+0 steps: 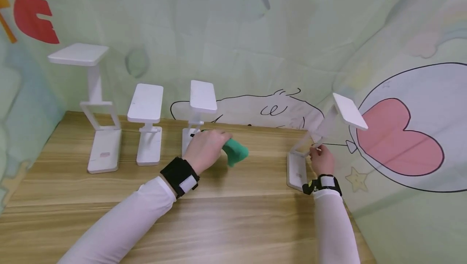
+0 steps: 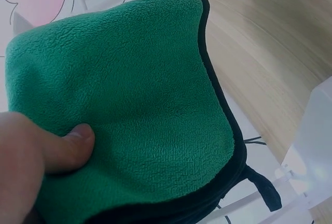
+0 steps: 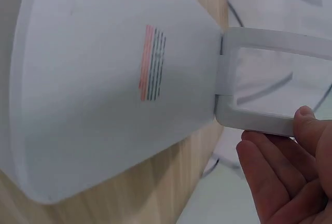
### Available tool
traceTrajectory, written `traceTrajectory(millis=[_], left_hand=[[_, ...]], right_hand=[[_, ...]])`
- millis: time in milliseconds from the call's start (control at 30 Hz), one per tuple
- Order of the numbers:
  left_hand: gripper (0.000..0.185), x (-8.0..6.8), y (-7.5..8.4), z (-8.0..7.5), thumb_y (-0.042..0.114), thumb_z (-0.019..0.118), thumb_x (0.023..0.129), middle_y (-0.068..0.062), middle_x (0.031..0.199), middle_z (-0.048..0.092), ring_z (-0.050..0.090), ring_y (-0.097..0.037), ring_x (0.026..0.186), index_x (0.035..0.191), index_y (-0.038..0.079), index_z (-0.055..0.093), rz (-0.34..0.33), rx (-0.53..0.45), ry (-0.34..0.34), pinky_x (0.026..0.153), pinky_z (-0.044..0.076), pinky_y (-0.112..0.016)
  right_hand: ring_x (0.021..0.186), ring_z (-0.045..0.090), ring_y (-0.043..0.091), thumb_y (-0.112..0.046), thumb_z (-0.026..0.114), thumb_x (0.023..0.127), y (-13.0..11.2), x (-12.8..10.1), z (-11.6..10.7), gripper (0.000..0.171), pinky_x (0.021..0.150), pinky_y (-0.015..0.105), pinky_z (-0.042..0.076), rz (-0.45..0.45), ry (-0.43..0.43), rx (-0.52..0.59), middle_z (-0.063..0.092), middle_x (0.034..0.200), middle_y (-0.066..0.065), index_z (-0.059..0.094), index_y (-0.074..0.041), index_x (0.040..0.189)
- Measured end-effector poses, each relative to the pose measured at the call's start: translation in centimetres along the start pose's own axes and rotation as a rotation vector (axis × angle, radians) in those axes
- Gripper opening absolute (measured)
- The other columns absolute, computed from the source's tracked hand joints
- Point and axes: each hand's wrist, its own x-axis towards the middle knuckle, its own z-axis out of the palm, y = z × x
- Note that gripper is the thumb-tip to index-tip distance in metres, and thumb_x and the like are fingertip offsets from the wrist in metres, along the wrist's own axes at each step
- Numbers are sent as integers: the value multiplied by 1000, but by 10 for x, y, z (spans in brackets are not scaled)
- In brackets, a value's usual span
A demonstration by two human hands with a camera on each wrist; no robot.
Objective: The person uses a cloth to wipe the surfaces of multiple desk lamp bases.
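A folded green cloth [image 2: 140, 89] with black edging and a small black loop is gripped in my left hand [image 1: 208, 148], the thumb lying on its fuzzy upper face. That hand is in front of the third white desk lamp [image 1: 203, 95] from the left and partly hides its base. Over at the right, my right hand [image 1: 322, 160] pinches the lower arm frame [image 3: 270, 125] of another white desk lamp [image 1: 297, 170] between thumb and fingers. This lamp's base shows red and dark stripes [image 3: 152, 63] in the right wrist view, and its head [image 1: 350, 111] is tilted.
Two more white desk lamps stand at the left of the wooden table [image 1: 233, 223]: a tall one [image 1: 103, 150] with its arm raised and a lower one [image 1: 148, 146]. Behind the table's back edge hangs a printed curtain [image 1: 233, 53], which continues along the right side.
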Motion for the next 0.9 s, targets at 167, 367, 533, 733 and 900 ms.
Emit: traceTrajectory(millis=[167, 367, 533, 733, 900], left_hand=[[41, 1, 1, -2, -15, 76, 85, -10, 109, 79, 77, -26, 89, 119, 8, 79, 6, -3, 1, 70, 63, -40], [36, 1, 2, -4, -14, 75, 87, -9, 105, 79, 76, -24, 85, 116, 8, 78, 5, -4, 2, 67, 62, -39], [34, 1, 2, -5, -14, 74, 88, -8, 103, 79, 76, -23, 84, 113, 8, 77, 7, -10, 19, 65, 62, -39], [34, -1, 2, -7, -8, 83, 87, -9, 106, 79, 77, -24, 88, 117, 7, 77, -6, -10, -8, 73, 63, -41], [37, -1, 3, -8, -4, 87, 85, -9, 106, 79, 78, -25, 88, 120, 6, 77, 0, 10, -13, 70, 63, -40]], right_hand=[[98, 74, 37, -18, 57, 112, -39, -13, 28, 29, 70, 22, 50, -104, -75, 76, 74, 119, 27, 65, 3, 131], [107, 73, 40, -16, 58, 112, -86, -27, 63, 30, 86, 41, 60, -191, -170, 163, 72, 125, 28, 65, 6, 132], [108, 74, 38, -17, 61, 111, -115, -39, 87, 27, 90, 48, 60, -225, -213, 200, 73, 124, 25, 66, 3, 129], [108, 76, 33, -20, 64, 110, -140, -49, 105, 24, 90, 48, 61, -266, -235, 208, 75, 122, 20, 68, -2, 124], [108, 76, 31, -21, 65, 109, -152, -51, 115, 23, 89, 46, 61, -285, -227, 208, 75, 122, 18, 69, -3, 123]])
